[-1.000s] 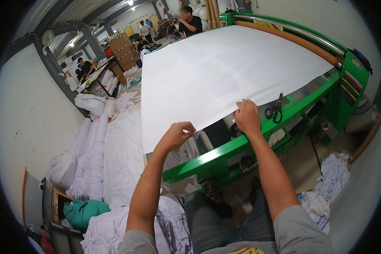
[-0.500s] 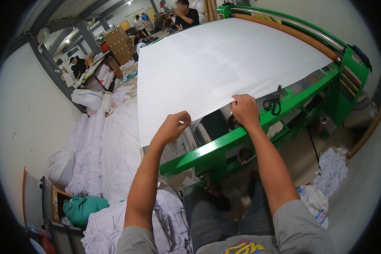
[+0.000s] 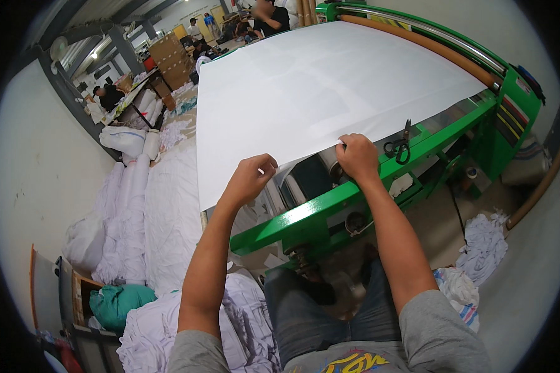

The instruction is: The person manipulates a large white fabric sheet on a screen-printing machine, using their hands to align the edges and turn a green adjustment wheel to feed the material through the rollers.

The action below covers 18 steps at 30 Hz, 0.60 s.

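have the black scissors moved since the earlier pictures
No. The black scissors lie at the same spot against the green frame; both shifted together in view as the camera moved.

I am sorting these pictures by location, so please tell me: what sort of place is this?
Probably a textile workshop: a wide white sheet spreads over a green-framed roller machine, with black-handled scissors by its edge and heaped white cloth nearby.
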### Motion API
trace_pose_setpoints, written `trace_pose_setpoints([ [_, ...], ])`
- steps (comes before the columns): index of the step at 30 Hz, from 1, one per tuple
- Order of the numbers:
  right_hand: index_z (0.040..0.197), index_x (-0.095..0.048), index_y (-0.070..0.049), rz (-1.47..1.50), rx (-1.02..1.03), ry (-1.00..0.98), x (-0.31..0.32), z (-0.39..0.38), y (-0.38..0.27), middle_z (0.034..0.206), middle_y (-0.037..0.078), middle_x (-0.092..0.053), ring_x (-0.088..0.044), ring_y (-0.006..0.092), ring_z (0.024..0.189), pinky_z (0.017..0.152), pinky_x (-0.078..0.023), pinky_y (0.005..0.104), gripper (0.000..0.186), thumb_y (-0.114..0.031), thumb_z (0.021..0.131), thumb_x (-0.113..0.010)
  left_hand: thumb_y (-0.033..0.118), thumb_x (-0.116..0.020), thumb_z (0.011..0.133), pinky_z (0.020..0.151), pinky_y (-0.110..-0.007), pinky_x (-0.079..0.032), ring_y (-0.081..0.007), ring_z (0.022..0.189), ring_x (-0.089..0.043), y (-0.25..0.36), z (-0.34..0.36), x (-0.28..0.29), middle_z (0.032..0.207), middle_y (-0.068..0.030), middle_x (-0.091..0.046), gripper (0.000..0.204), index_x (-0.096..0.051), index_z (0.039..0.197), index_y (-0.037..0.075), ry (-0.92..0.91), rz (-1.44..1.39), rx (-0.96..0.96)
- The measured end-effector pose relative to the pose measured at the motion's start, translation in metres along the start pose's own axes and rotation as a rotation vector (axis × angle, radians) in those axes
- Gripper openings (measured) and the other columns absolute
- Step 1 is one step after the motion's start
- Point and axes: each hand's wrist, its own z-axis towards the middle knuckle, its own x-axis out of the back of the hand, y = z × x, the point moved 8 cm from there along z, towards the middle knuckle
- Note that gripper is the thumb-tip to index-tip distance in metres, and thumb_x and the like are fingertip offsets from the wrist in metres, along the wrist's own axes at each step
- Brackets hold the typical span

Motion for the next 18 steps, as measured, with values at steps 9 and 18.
trace_pose_setpoints([
  [9, 0.100, -0.083, -0.008, -0.025, 0.001, 0.019, 0.003, 0.000, -0.003, 0.098, 0.014, -0.078, -0.075, 0.0370, 0.099, 0.086, -0.063, 0.0527, 0.026, -0.029, 0.094, -0.070, 0.010, -0.075, 0.102, 0.085, -0.037, -0.065, -0.0224, 0.092, -0.077, 0.000, 0.001, 0.006, 0.099, -0.0124, -0.080, 0.017, -0.079, 0.116, 0.001, 0.053, -0.010, -0.018],
  [18, 0.107, -0.084, -0.007, -0.050, -0.015, -0.025, 0.003, 0.003, 0.004, 0.108, 0.017, -0.080, -0.075, 0.0396, 0.106, 0.093, -0.061, 0.0543, 0.033, -0.034, 0.097, -0.067, 0.016, -0.084, 0.090, 0.095, -0.041, -0.062, -0.0275, 0.104, -0.075, -0.014, 0.003, 0.002, 0.109, -0.0141, -0.077, 0.036, -0.080, 0.123, 0.004, 0.014, 0.125, -0.113],
])
